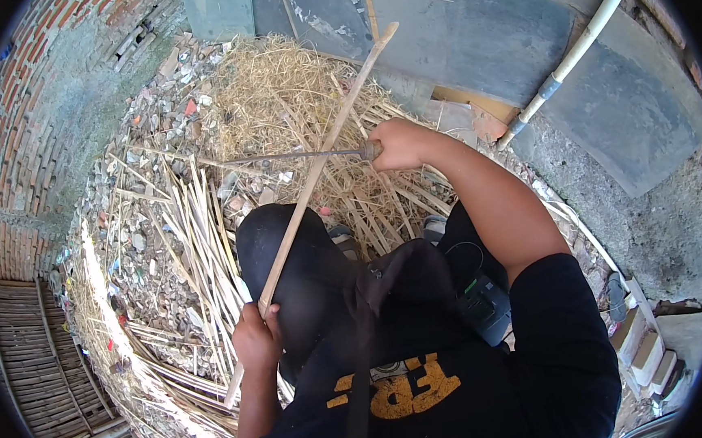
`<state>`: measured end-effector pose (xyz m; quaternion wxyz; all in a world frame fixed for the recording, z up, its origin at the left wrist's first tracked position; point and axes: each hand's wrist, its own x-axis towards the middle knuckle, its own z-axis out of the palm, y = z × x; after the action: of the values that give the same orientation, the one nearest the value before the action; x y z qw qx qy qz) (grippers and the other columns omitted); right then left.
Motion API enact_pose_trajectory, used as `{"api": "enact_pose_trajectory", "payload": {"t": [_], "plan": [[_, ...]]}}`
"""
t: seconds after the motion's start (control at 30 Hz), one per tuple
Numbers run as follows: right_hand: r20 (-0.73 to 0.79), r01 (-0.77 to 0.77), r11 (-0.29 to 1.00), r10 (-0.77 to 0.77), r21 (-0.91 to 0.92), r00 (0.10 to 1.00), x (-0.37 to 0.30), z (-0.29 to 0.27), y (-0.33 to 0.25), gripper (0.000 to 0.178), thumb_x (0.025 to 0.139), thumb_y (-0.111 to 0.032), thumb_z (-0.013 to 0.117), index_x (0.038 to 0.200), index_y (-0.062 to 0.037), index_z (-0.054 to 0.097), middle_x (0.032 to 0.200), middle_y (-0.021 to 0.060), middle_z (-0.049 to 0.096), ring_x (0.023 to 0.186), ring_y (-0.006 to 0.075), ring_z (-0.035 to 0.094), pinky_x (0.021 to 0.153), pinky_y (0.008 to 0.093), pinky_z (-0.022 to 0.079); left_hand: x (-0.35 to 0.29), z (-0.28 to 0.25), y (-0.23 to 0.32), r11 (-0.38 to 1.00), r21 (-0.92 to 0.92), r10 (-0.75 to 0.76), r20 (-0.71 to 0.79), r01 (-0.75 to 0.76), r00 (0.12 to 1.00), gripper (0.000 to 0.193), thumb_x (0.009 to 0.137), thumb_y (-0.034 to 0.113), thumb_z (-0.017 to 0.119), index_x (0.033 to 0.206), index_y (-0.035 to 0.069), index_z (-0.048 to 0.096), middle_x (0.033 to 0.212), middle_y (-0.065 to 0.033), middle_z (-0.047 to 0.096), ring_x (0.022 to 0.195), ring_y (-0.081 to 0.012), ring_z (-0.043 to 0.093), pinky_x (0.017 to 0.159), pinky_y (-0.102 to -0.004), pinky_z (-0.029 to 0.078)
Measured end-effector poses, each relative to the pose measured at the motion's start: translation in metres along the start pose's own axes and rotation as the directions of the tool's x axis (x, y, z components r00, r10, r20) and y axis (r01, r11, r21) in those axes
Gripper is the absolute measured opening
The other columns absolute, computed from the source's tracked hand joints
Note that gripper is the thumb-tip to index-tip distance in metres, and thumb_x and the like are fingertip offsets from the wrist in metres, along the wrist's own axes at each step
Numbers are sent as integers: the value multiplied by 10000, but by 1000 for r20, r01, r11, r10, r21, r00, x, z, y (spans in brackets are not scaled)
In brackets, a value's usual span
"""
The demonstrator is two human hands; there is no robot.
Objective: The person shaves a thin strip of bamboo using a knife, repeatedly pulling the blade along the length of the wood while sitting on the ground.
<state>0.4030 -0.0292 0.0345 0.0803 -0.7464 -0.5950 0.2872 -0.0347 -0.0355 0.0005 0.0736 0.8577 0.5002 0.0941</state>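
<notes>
My left hand (258,339) is closed round the lower part of a long split bamboo strip (305,196). The strip slants up and away to the right, passing over my bent left knee. In my closed right hand (403,144) is the short handle of a long-bladed knife (281,156). Its thin dark blade points left and crosses the strip at the far part of its length. From this view I cannot tell whether the edge bites into the bamboo or only rests against it.
Bamboo strips (197,230) lie piled left of my knee, over rubble. Pale shavings (265,91) heap up ahead. A brick wall (22,120) and a woven bamboo panel (31,355) stand left; grey boards (477,39) and a white pipe (586,36) lean far right.
</notes>
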Motion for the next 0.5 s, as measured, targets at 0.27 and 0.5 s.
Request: {"api": "enact_pose_trajectory", "payload": {"t": [0.27,0.5], "plan": [[-95,29,998,-24,47,995,-13,9,-37,323,723,-231,691,1002,-80,745,966,167,726,920,362,699,816,455,562,-7,-5,-6,998,-10,-63,29,63,998,405,965,427,635,939,32,546,749,-245,635,675,-482,634,586,-556,490],[-271,-16,994,44,104,962,3,2,0,266,722,-238,692,919,-62,724,858,204,703,844,382,680,760,484,542,0,-3,0,999,12,-53,21,53,998,386,976,397,630,939,21,551,746,-256,628,700,-490,630,607,-569,474]]}}
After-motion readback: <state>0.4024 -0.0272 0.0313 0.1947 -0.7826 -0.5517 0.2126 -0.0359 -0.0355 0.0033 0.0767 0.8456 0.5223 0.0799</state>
